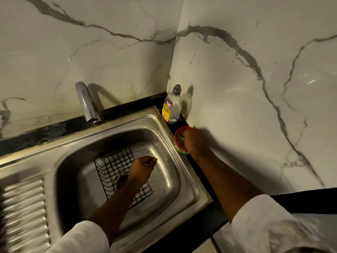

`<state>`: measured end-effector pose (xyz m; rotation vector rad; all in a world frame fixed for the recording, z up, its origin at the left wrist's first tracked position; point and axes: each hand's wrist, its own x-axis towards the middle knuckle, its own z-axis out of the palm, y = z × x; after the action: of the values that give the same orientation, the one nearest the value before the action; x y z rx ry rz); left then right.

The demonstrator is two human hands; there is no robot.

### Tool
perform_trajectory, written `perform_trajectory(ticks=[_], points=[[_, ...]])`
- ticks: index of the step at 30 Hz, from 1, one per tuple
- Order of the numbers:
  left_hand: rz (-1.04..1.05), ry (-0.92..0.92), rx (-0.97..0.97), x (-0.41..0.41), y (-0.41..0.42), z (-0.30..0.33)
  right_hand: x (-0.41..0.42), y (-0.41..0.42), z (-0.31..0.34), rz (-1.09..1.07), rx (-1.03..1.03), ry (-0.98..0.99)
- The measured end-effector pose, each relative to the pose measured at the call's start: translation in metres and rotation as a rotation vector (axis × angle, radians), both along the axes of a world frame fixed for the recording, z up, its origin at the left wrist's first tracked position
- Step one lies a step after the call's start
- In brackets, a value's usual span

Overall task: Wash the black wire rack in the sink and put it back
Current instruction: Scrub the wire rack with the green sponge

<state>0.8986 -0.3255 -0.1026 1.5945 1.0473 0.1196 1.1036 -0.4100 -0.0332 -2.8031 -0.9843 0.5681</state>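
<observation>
The rack (116, 172) is lying in the sink (164, 128), on the basin floor, tilted a little, with its far end pointing toward the tap (87, 103). The left hand (142, 166) is reaching into the sink and sitting over the rack's right edge; its fingers (152, 159) are curling inward, but whether they are gripping a wire or just closing on themselves cannot be told from here, as the hand is blurred. The left forearm is crossing above the rack's near half and hiding the drain beneath it.

The right hand (193, 141) is resting at a small red-rimmed tub (177, 141) standing on the dark surface (184, 119) just right of the sink. Its fingers are dipping down into the tub, bunched together; what they are pinching inside is hidden. A clear bottle (172, 106) with a yellow label and grey cap is standing behind the tub, in the corner beyond the sink. Both sleeves are white. A ribbed drainboard (23, 207) is lying to the left of the sink.
</observation>
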Motion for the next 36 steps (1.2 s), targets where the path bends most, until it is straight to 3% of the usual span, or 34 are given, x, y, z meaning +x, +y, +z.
perform_trajectory(ticks=[6, 10, 13, 17, 27, 33, 36], points=[[0.057, -0.002, -0.013, -0.017, 0.011, 0.0, -0.003, -0.001, -0.002, 0.072, -0.019, 0.026], [0.096, -0.032, -0.048, -0.039, 0.023, 0.001, 0.004, -0.003, 0.013, 0.065, 0.092, -0.13], [0.163, -0.03, -0.077, -0.064, 0.031, -0.001, 0.007, -0.009, 0.019, 0.075, 0.058, -0.215], [0.264, -0.019, -0.097, -0.088, 0.034, -0.004, 0.003, -0.013, 0.014, 0.11, -0.004, -0.133], [0.25, 0.048, -0.086, -0.105, 0.029, -0.015, 0.004, -0.01, 0.019, 0.168, -0.07, -0.224], [0.345, 0.037, -0.089, -0.1, 0.035, -0.014, 0.007, -0.021, 0.027, -0.02, 0.247, -0.192], [0.429, -0.001, -0.065, -0.102, 0.04, -0.01, -0.006, -0.021, 0.033, -0.189, 0.491, 0.015]])
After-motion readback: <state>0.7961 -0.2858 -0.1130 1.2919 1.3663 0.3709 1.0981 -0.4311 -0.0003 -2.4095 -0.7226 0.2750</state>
